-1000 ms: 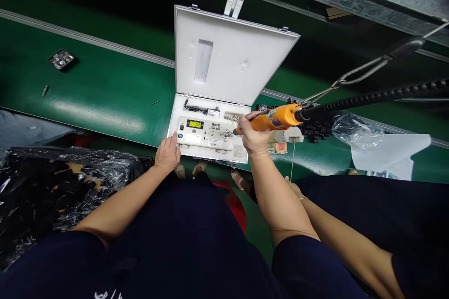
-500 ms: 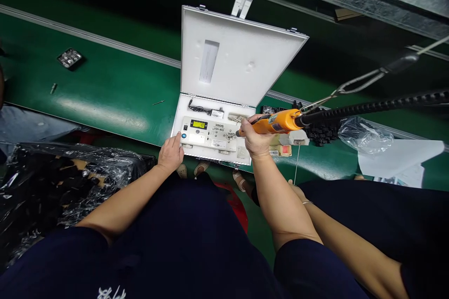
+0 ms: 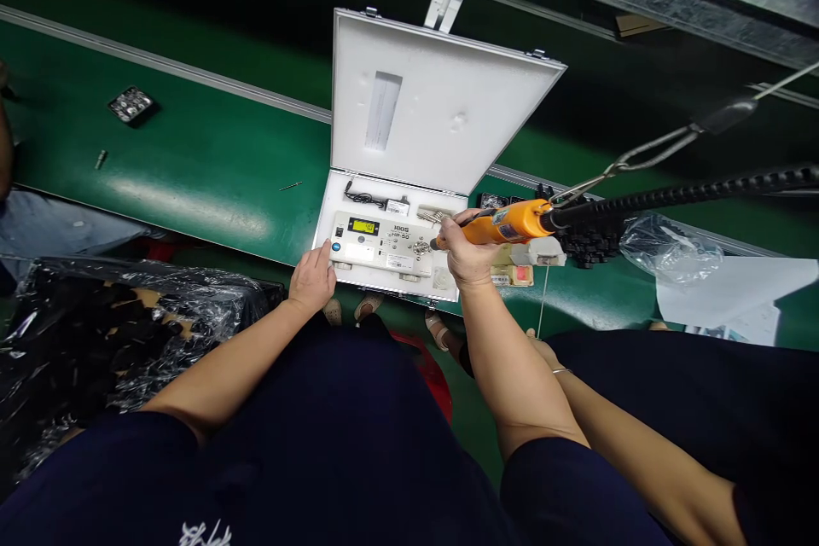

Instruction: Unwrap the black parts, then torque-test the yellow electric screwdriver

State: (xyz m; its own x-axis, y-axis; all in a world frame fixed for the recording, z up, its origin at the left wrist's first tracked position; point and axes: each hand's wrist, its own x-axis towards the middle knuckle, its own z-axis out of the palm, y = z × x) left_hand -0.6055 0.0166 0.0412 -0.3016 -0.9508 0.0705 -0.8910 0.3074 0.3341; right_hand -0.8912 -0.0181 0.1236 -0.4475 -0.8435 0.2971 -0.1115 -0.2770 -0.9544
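A white HIOS torque tester [image 3: 362, 252] with a lit yellow-green display lies in the foam of an open silver case [image 3: 448, 102]. My right hand [image 3: 470, 253] is wrapped around an orange electric screwdriver [image 3: 512, 222], held nearly level. Its tip meets the round metal fitting [image 3: 421, 248] at the tester's right end. My left hand [image 3: 312, 280] lies at the left front edge of the case, fingers extended and holding nothing. Its index fingertip is by the tester's corner, close to the blue button [image 3: 336, 246]; contact is unclear. A black adapter cable [image 3: 363, 198] lies behind the tester.
A cable [image 3: 671, 196] and a metal hanger [image 3: 659, 149] run right from the screwdriver. Small boxes [image 3: 512, 275], black parts [image 3: 585, 243] and a plastic bag [image 3: 671, 247] lie right. A co-worker's arm [image 3: 614, 409] is beside mine. A plastic-lined bin [image 3: 128, 341] stands left.
The digits on the tester's display have changed, now seeming to read about 4.0. Both hands and the screwdriver stay in place; the view has shifted slightly.
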